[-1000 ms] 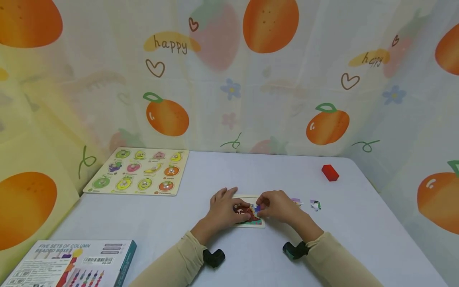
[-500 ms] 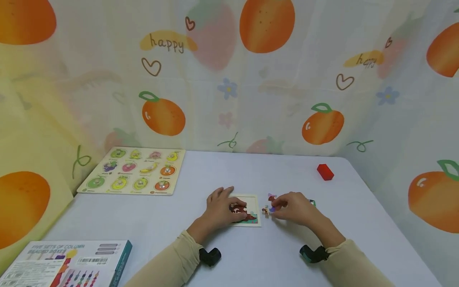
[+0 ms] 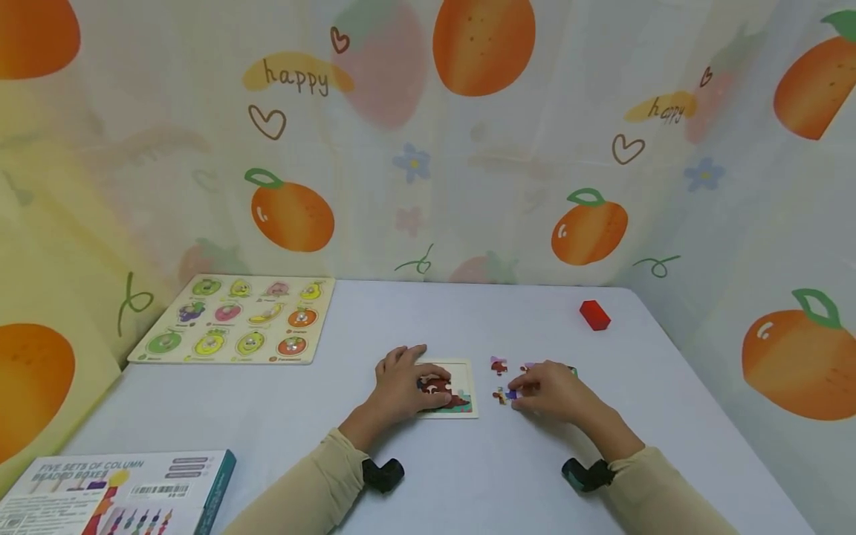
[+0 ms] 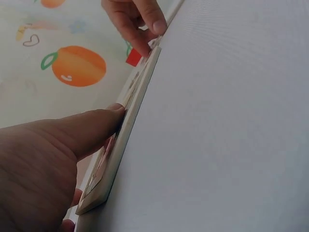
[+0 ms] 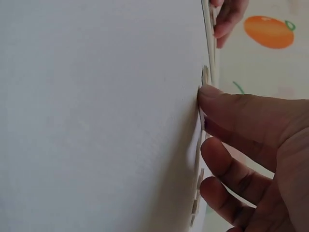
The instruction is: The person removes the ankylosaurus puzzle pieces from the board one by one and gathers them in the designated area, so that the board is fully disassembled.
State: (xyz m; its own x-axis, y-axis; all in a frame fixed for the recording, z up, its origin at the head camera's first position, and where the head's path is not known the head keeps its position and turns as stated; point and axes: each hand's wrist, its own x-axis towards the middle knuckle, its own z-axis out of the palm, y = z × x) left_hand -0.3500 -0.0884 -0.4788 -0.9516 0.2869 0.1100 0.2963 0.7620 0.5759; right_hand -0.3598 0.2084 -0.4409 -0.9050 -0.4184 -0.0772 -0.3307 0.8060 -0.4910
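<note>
A small framed jigsaw puzzle (image 3: 461, 407) with a brown animal picture lies mid-table, its upper right part bare of pieces. My left hand (image 3: 399, 383) rests on its left side, thumb and index finger spread over the picture; the left wrist view shows the thumb (image 4: 108, 118) on the board's face. Right of the board, my right hand (image 3: 551, 388) pinches a purple-blue puzzle piece (image 3: 513, 394) between thumb and index finger, low over the table. A yellowish-brown piece (image 3: 499, 396) lies directly left of it, and a reddish-purple piece (image 3: 498, 365) above. Other pieces are partly hidden behind the right hand.
A wooden fruit puzzle board (image 3: 234, 319) lies at the back left. A boxed bead set (image 3: 120, 490) sits at the front left. A red block (image 3: 594, 316) stands at the back right. A fruit-print curtain (image 3: 414, 186) surrounds the table's back and sides.
My right hand has moved right, off the puzzle board to the loose pieces, with the purple-blue piece. The left hand stays on the board. The head view has shifted slightly.
</note>
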